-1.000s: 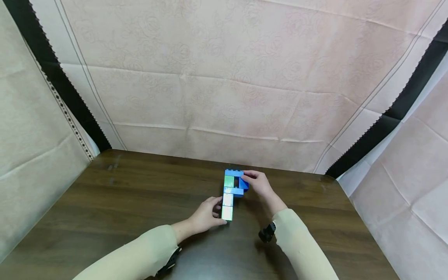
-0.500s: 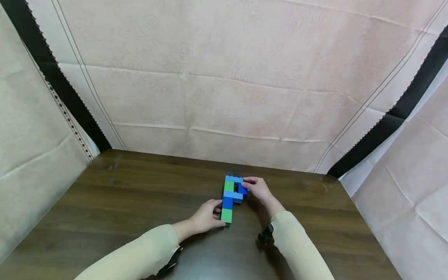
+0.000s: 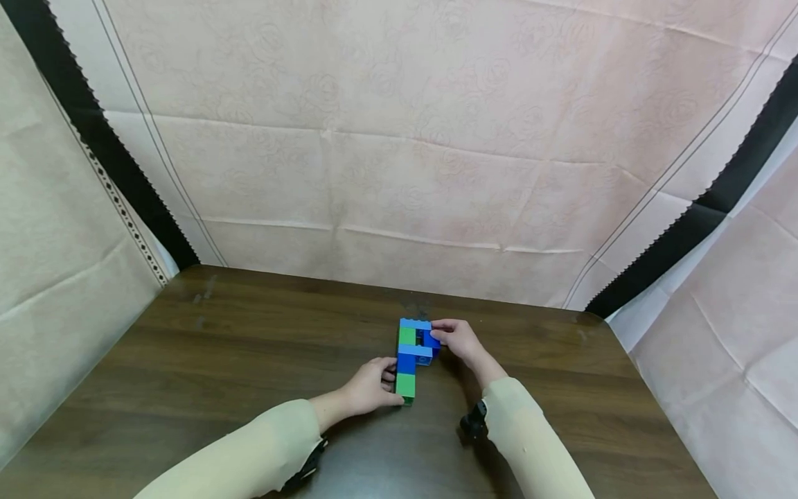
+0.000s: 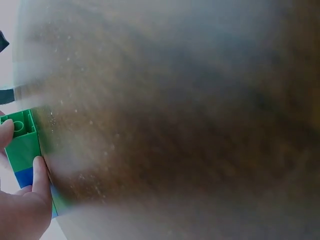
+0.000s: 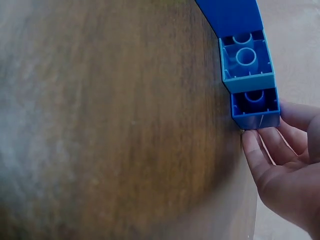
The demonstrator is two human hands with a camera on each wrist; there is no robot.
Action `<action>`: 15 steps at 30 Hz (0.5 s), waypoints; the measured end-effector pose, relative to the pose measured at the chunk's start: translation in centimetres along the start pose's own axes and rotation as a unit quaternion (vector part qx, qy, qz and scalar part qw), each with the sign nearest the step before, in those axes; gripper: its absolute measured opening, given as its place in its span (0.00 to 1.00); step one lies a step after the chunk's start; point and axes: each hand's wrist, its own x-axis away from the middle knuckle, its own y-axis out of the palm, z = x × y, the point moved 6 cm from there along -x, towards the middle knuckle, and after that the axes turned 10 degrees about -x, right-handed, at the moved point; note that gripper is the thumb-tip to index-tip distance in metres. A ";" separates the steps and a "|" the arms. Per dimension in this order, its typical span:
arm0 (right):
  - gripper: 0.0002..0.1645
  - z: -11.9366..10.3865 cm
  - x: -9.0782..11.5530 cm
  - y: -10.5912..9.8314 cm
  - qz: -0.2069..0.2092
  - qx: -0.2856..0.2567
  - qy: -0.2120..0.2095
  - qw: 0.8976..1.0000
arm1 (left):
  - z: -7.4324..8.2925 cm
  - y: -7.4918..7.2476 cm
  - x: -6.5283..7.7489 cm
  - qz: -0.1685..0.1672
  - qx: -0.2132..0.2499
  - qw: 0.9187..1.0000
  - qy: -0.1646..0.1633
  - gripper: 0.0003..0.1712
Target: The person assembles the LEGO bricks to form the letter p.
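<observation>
A P-shaped build of toy building bricks lies flat over the wooden table, between both hands. Its stem ends in a green brick [image 3: 405, 384] with a blue brick [image 3: 406, 364] above it; another green brick [image 3: 407, 336] sits higher, between two lighter blue bars. A dark blue brick [image 5: 256, 121] closes the loop on the right side. My left hand [image 3: 366, 388] grips the stem's lower end, thumb at the near end of the green brick, fingers along its left side. My right hand [image 3: 460, 339] pinches the dark blue brick at the upper right. Hollow undersides of bricks show in both wrist views.
The dark brown wooden table [image 3: 249, 346] spreads around the build. Pale patterned cloth [image 3: 386, 152] hangs behind the far edge, with more cloth at both sides. Each wrist carries a black strapped device [image 3: 474, 419].
Both hands have brought the build slightly nearer to me and tilted it. White glare on the stem has gone, so its blue and green now show. The grips look the same.
</observation>
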 end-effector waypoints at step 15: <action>0.23 -1.8 1.2 -0.6 0.059 0.056 -0.052 0.995 | -0.4 -2.0 -0.1 0.055 0.027 0.998 -0.019 0.36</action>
